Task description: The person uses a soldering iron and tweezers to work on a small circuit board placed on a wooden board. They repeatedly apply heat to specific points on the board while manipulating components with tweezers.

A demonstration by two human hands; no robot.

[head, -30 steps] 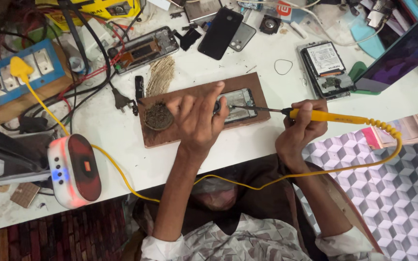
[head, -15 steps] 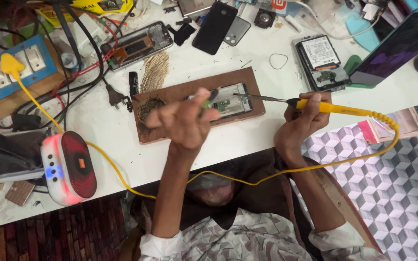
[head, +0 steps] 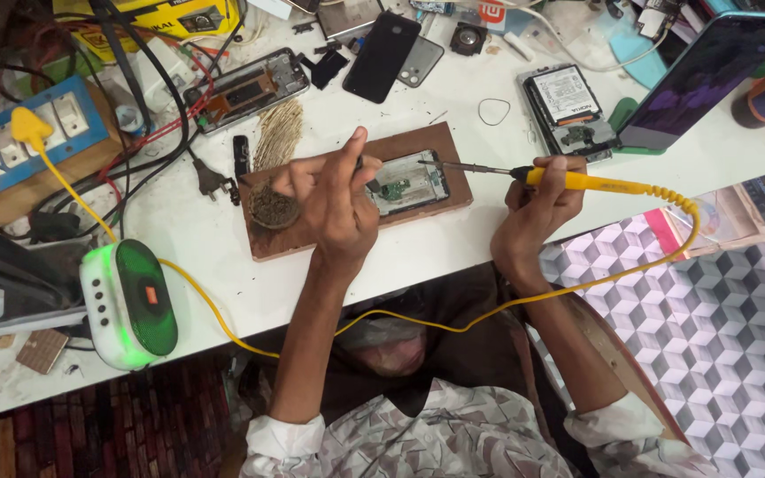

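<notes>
A brown wooden board lies on the white bench with an opened phone on it. My left hand hovers over the board's middle, its fingers pinched on a small dark tool at the phone's left end. My right hand grips a yellow-handled soldering iron just right of the board. The iron's thin metal tip reaches left over the phone's upper edge. A round wad of brass wool sits on the board's left end.
The iron's yellow cord loops off the bench front. A speaker with a green light sits at left, near a blue socket strip. Several phones and parts lie behind the board, with a propped phone at right.
My left hand lifted from lying flat on the board and pinched its fingers by the phone. The iron's tip moved in over the phone. The speaker's light went from red to green.
</notes>
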